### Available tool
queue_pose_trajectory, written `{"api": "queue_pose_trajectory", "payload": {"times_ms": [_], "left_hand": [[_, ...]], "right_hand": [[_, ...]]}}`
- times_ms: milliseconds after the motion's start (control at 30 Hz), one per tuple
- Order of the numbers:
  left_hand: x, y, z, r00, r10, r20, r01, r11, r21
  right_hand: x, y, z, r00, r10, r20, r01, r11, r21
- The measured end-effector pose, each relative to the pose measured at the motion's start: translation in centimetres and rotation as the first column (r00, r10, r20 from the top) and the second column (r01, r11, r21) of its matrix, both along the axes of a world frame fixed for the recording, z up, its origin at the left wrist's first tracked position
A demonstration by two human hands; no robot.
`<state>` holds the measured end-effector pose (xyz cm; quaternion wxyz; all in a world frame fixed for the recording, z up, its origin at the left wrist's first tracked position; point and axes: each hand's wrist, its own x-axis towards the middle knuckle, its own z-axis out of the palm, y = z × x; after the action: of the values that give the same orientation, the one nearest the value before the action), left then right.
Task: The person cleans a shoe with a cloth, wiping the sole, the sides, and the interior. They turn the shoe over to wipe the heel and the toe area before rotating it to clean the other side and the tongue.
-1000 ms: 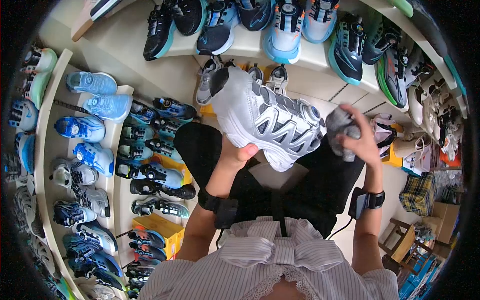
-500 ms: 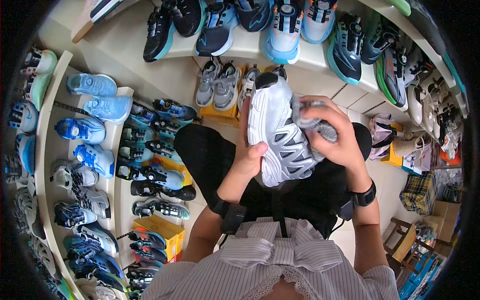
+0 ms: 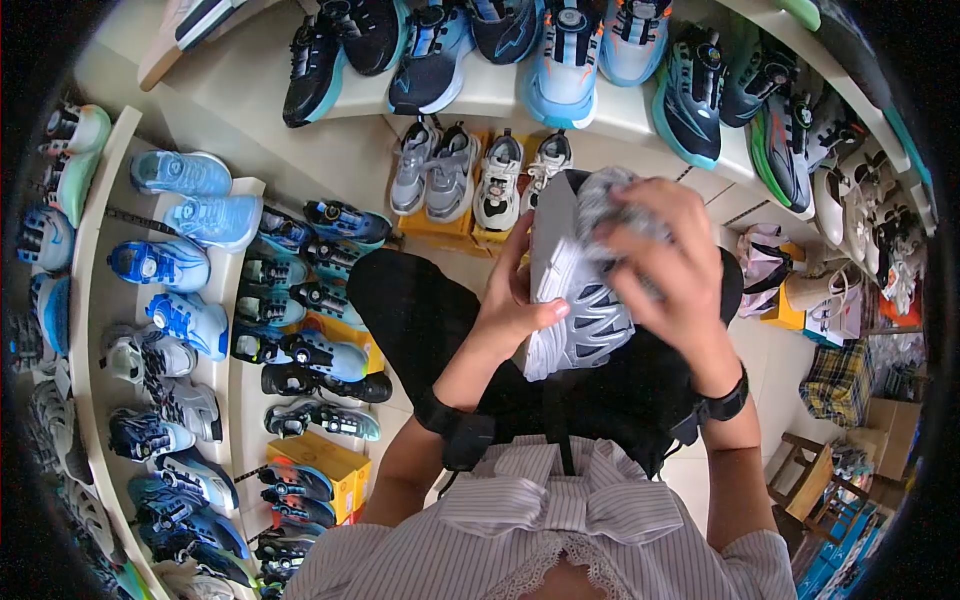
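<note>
Silver shoe [image 3: 598,325] meets grey cloth [image 3: 605,195]

Left hand [image 3: 513,308]'s got the shoe gripped by its left side, up above the black trousers [image 3: 412,305]. Right hand [image 3: 668,262] is kinda blurry but it's clutching the cloth over the shoe's far right part. White sneakers [image 3: 498,183] sit on the far side, just beyond.

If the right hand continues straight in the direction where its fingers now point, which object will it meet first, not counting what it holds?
Probably the silver shoe: the right hand points towards it with the grey cloth between. Blur hides whether they already touch.
</note>
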<state>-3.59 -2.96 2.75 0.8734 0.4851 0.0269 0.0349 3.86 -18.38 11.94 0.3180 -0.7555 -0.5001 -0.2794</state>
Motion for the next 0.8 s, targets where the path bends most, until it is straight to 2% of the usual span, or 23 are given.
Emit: {"api": "queue_pose_trajectory", "payload": {"times_ms": [100, 167, 200, 300, 500, 567, 600, 667, 733, 800], "left_hand": [[0.1, 0.1, -0.1, 1.0, 0.003, -0.012, -0.003, 1.0, -0.022], [0.0, 0.3, -0.7, 0.999, -0.005, 0.036, 0.007, 0.999, -0.045], [0.0, 0.4, -0.6, 0.999, -0.005, 0.035, 0.006, 0.999, -0.046], [-0.2, 0.7, -0.3, 1.0, -0.012, -0.006, 0.012, 1.0, 0.026], [-0.5, 1.1, -0.2, 0.999, -0.018, -0.028, 0.022, 0.989, 0.144], [-0.3, 1.4, -1.5, 0.997, 0.007, 0.081, -0.032, 0.95, 0.311], [-0.4, 1.5, -1.5, 0.997, 0.008, 0.081, -0.033, 0.95, 0.311], [-0.5, 1.9, -1.5, 0.988, -0.037, 0.15, -0.056, 0.822, 0.566], [-0.7, 1.8, -0.9, 0.985, -0.054, 0.166, -0.051, 0.819, 0.571], [-0.8, 1.9, -0.7, 0.974, -0.071, 0.213, -0.086, 0.756, 0.649]], "right_hand": [[-1.4, 0.4, -0.4, 0.996, 0.054, 0.066, -0.053, 0.998, -0.017], [-1.9, 0.2, -0.6, 0.982, 0.145, 0.124, -0.127, 0.981, -0.144], [-1.7, 0.2, -0.7, 0.982, 0.145, 0.124, -0.127, 0.981, -0.144], [-0.3, 0.2, -0.9, 0.994, 0.113, 0.007, -0.113, 0.994, -0.005], [0.4, 0.1, -0.3, 0.992, 0.068, -0.104, -0.069, 0.998, -0.011], [0.5, -0.1, 0.0, 0.994, 0.013, -0.107, -0.018, 0.999, -0.044], [0.8, -0.2, 0.0, 0.994, 0.014, -0.107, -0.019, 0.999, -0.044], [1.5, -0.7, 0.0, 0.987, -0.033, -0.16, 0.019, 0.996, -0.085], [2.2, -1.1, -0.4, 0.981, -0.052, -0.185, 0.034, 0.994, -0.101], [2.5, -1.6, -0.7, 0.839, 0.056, -0.541, -0.059, 0.998, 0.012]]}}
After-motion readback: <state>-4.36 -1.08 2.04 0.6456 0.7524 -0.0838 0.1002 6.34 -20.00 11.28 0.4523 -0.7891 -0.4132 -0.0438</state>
